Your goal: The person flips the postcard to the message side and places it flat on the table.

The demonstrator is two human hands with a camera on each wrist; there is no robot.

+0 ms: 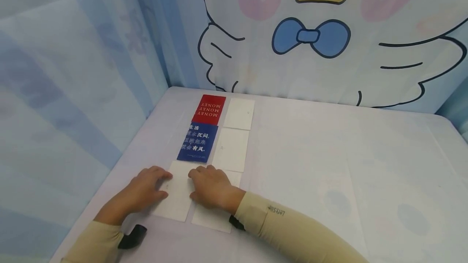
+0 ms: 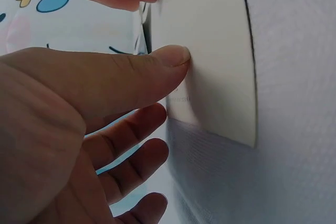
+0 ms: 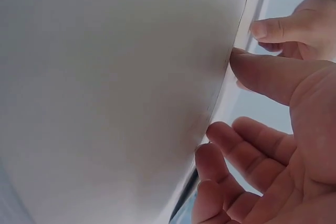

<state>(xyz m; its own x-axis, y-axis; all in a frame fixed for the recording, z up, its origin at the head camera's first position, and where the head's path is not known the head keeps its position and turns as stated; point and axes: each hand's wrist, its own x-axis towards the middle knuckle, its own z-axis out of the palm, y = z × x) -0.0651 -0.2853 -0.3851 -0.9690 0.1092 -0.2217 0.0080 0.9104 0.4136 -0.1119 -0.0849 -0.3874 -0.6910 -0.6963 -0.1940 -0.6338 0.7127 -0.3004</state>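
Note:
A white card (image 1: 180, 200) lies flat on the table between my two hands, at the near end of a left column. My left hand (image 1: 144, 190) is at its left edge; the thumb (image 2: 170, 59) and fingertips touch or nearly touch the card, spread apart. From the other side my right hand (image 1: 212, 186) reaches over a second white card (image 1: 213, 218), its fingers at the first card's right edge. In the right wrist view the thumb (image 3: 262, 72) and bent fingers meet a card's edge. Neither hand has lifted a card.
Farther up the column lie a blue card (image 1: 199, 143) with white writing and a red card (image 1: 209, 108) reading MONEY. Beside them are two more white cards, one middle card (image 1: 230, 151) and one far card (image 1: 239, 114). A printed curtain (image 1: 310, 72) stands behind the white table (image 1: 329, 173).

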